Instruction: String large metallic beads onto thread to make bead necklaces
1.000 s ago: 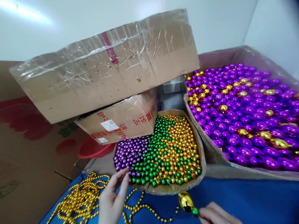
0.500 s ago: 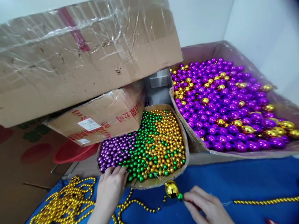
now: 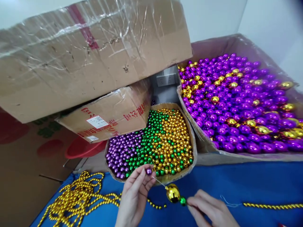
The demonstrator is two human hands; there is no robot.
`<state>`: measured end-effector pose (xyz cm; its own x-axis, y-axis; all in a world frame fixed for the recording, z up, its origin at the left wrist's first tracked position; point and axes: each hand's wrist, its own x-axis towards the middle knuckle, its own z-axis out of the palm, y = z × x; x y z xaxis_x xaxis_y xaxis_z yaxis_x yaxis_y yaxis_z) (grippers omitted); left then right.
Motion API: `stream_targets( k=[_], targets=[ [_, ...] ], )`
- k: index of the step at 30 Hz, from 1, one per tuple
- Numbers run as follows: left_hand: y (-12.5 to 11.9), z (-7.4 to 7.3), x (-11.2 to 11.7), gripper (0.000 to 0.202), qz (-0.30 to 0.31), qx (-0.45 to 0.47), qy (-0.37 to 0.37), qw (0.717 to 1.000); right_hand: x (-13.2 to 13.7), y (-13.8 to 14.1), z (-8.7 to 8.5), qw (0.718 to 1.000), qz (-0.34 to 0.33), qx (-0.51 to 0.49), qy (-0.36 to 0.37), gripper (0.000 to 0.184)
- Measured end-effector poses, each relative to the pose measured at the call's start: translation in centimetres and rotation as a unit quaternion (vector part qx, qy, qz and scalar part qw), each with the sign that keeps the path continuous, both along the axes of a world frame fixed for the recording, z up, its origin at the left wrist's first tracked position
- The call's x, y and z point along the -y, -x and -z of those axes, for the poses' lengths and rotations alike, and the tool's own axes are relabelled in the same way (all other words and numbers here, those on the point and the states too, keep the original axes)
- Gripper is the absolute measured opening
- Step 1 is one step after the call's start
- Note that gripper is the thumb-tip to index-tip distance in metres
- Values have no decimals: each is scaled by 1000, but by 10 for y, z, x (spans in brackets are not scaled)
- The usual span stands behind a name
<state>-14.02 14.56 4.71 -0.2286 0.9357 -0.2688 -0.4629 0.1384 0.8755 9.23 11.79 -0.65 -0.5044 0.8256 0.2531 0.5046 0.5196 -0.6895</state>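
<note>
- Near centre: left hand (image 3: 134, 195) pinching a purple bead (image 3: 148, 171), just before the bead tray (image 3: 194, 151).
- Near right: right hand (image 3: 210, 211), fingertips pressed together beside a green bead (image 3: 183, 201) touching a gold ball (image 3: 172, 193).

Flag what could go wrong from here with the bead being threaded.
The purple bead sits only between fingertips of the left hand at the tip of the thin wire; it could slip onto the blue cloth. The right hand pinches at the green bead alone, so the gold ball may swing the wire off aim. The taped carton leans tilted over the bead tray and might slide.
</note>
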Motion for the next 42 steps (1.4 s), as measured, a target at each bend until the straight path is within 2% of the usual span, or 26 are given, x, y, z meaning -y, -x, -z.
stream_targets(
  k=[3, 7, 15, 21, 26, 31, 33, 37, 42],
  targets=[
    [-9, -2, 4, 20, -10, 52, 6, 999, 0, -1, -8, 1000, 2, -17, -10, 20],
    [-9, -3, 3, 17, -14, 63, 2, 998, -1, -5, -13, 999, -5, -33, 0, 18],
    [-13, 2, 0, 17, -23, 67, 18, 997, -6, -4, -9, 999, -13, -38, 22, 16],
    [-13, 6, -2, 17, -6, 30, 10, 999, -8, -7, -6, 998, -15, -36, 53, 16],
    [-18, 12, -1, 22, -4, -51, -18, 999, -7, -10, 2, 999, 5, -24, 29, 17],
    [-40, 16, 7, 30, 65, -91, -15, 994, 0, -15, 10, 998, 47, -38, 30, 20],
    [-51, 18, 12, 27, 88, -99, -11, 991, 4, -20, 9, 996, 72, -46, 34, 18],
    [-71, 22, 20, 16, 93, -99, -10, 991, 13, -36, 10, 991, 114, -49, 45, 19],
    [-89, 43, 34, 18, 100, -140, -12, 985, 25, -56, 32, 990, 135, -27, 41, 24]
  ],
)
